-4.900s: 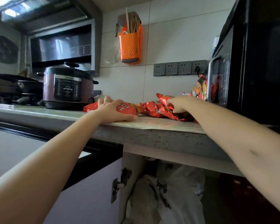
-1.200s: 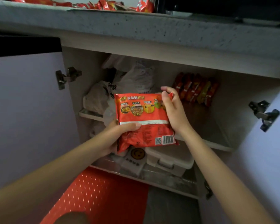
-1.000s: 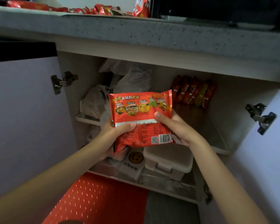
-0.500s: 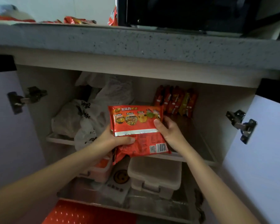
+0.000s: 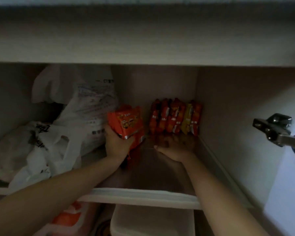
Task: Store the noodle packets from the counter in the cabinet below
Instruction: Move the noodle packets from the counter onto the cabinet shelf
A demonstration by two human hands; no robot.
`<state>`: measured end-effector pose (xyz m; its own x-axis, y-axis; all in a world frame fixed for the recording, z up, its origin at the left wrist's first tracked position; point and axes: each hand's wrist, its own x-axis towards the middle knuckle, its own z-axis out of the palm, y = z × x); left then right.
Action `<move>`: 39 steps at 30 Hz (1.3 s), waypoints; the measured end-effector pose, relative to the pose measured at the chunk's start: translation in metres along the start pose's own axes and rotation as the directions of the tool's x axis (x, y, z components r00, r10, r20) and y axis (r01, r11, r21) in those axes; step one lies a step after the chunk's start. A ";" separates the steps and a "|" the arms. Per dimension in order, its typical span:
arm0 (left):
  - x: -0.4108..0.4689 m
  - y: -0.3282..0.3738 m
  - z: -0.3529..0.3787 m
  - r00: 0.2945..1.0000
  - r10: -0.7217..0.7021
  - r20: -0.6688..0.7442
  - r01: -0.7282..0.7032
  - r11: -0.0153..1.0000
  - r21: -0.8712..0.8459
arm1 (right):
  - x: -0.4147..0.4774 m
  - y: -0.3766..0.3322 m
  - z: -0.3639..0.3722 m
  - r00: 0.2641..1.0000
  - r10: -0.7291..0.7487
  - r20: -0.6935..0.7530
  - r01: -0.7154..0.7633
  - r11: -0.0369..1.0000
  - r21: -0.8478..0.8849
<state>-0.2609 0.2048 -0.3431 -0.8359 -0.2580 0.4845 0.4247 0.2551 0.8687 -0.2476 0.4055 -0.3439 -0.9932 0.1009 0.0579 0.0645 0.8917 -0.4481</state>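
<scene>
Left hand (image 5: 117,145) gripping orange noodle packet (image 5: 126,124) upright on upper cabinet shelf (image 5: 143,196), beside white plastic bags (image 5: 58,138). Right hand (image 5: 175,147) holding nothing, fingers loosely spread before stored packet row (image 5: 175,116).

Shelf (image 5: 143,196): pale board inside the cabinet.
Rear right: row of noodle packets (image 5: 175,116) standing upright.
Left: white plastic bags (image 5: 58,133).
</scene>
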 end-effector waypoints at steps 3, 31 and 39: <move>0.029 -0.013 0.040 0.992 -0.023 -0.124 0.029 0.999 0.045 | 0.016 0.006 0.002 1.000 -0.020 -0.007 0.020 1.000 -0.008; 0.111 -0.048 0.120 0.969 0.114 0.220 -0.145 0.981 0.129 | 0.026 0.004 0.001 0.999 -0.035 -0.013 0.034 0.999 -0.040; 0.129 -0.063 0.129 0.961 0.116 0.251 -0.158 0.976 0.152 | 0.029 0.005 0.003 0.998 -0.051 -0.030 0.050 0.999 -0.021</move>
<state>-0.4404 0.2757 -0.3485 -0.8412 0.0153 0.5406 0.4934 0.4310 0.7555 -0.2763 0.4118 -0.3471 -0.9919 0.0685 0.1074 0.0164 0.9046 -0.4260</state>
